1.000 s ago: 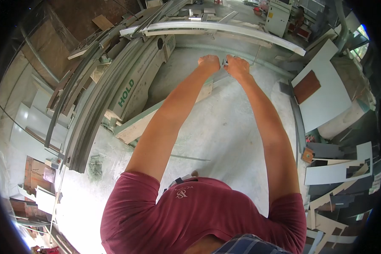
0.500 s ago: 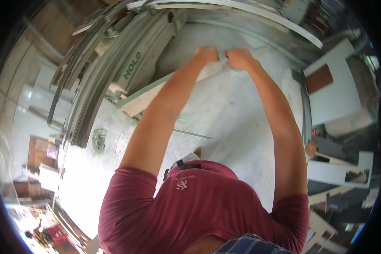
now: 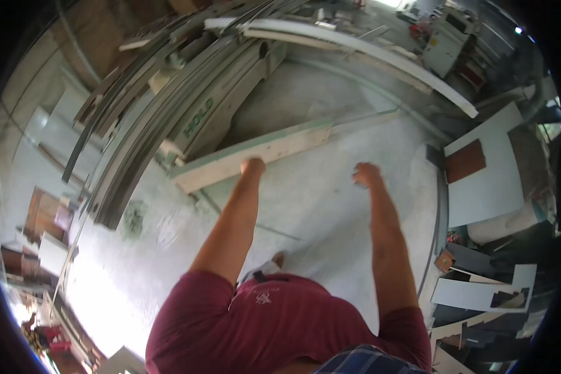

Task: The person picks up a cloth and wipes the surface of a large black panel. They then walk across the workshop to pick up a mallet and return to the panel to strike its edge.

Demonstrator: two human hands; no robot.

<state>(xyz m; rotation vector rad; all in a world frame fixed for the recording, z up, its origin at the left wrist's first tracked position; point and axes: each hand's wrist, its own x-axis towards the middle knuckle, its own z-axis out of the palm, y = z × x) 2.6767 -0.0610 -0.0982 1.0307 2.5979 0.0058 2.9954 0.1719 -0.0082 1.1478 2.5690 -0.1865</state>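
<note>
Left hand (image 3: 253,166) at 10 o'clock from mid-view and right hand (image 3: 368,174) at 3 have just parted, ending any shared grip; both look curled, contents I cannot tell. The wooden beam (image 3: 282,148) lies at 11.

The bare left hand (image 3: 253,166) overlaps a long pale wooden beam (image 3: 293,146), contact unclear; the bare right hand (image 3: 368,174) hovers over grey floor (image 3: 318,202). A long white bar (image 3: 383,52) lies beyond.

Long straight beam (image 3: 293,143): pale face, greenish top edge; lies slantwise, one end near panel (image 3: 224,103) marked HOLD.
</note>
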